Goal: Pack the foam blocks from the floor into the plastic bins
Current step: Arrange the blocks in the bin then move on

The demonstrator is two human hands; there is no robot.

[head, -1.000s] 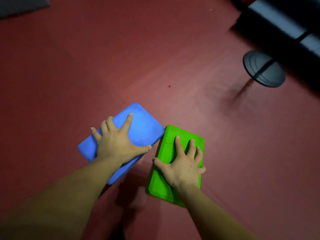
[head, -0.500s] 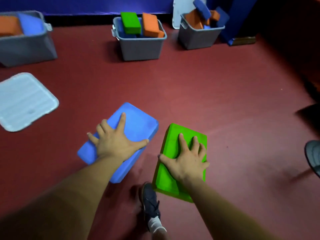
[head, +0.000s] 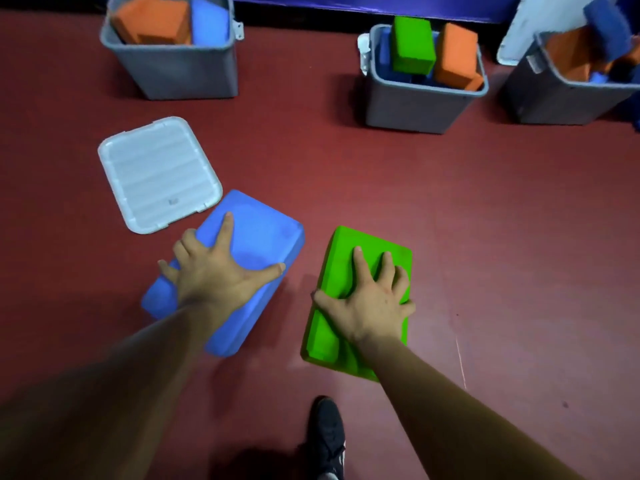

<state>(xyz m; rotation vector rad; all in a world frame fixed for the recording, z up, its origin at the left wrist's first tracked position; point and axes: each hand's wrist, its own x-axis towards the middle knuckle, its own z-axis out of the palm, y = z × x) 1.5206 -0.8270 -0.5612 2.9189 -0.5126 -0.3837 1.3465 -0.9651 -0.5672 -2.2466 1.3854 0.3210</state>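
- A dark red floor (head: 485, 237) is seen across the whole view.
- Three grey plastic bins are lined up along the far wall: a left bin (head: 180, 71) filled with orange and blue foam, a middle bin (head: 415, 105) with a green and an orange block standing above its rim, and a right bin (head: 561, 98) (blurred at the picture's edge) with orange and blue foam.
- A blue foam block (head: 263, 233) is held over the floor, well short of the bins; its far corner is seen just beside a white lid (head: 159, 171) lying flat on the floor.
- A green foam block (head: 367, 244) is held to the right of the blue one, apart from it.
- The blue block is gripped by the left hand (head: 214, 271), fingers hooked over its left edge, thumb at its right edge.
- The green block is gripped by the right hand (head: 370, 303), thumb at the left edge, fingers spread across the top.
- A black shoe (head: 327, 434) is seen below, between the forearms.
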